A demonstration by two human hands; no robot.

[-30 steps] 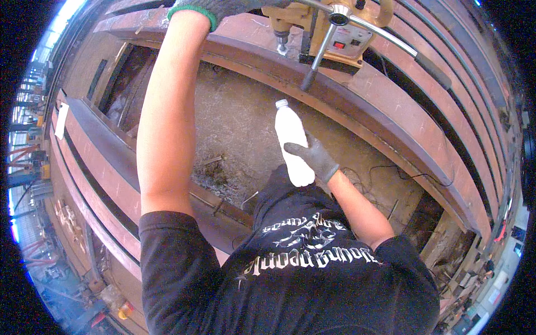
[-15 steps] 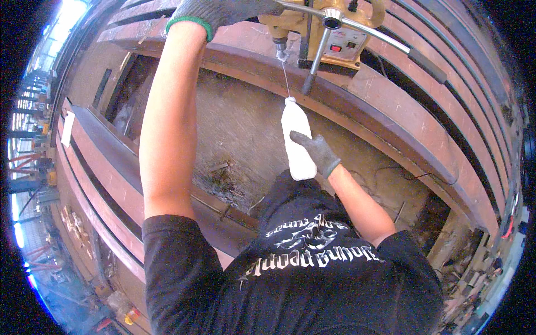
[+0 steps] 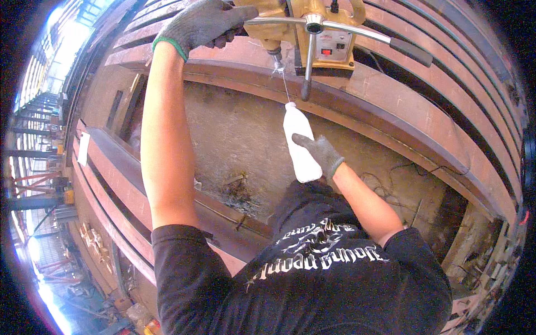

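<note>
My left hand point(image 3: 206, 25), in a grey knit glove with a green cuff, is closed round the left lever point(image 3: 273, 20) of a yellow drill point(image 3: 330, 42). The drill stands on a rusty brown steel beam point(image 3: 234, 73). My right hand point(image 3: 321, 151), in a grey glove, grips a white plastic bottle point(image 3: 298, 131), tilted with its neck toward the drill. From the neck a thin stream of liquid point(image 3: 286, 89) reaches the drill's cutter point(image 3: 276, 58), where it splashes. Two more levers with dark grips spread from the hub point(image 3: 314, 23).
More long steel beams point(image 3: 446, 67) lie behind the drill, and others point(image 3: 114, 178) run along the left. Between them, the dirty ground holds a dark heap of debris point(image 3: 237, 190). A thin cable point(image 3: 430, 167) trails at the right. Wood scraps point(image 3: 96, 243) lie at far left.
The view has shifted and turned slightly, so more of my left glove shows. Both hands keep their holds, and the stream still runs from the bottle to the cutter.
</note>
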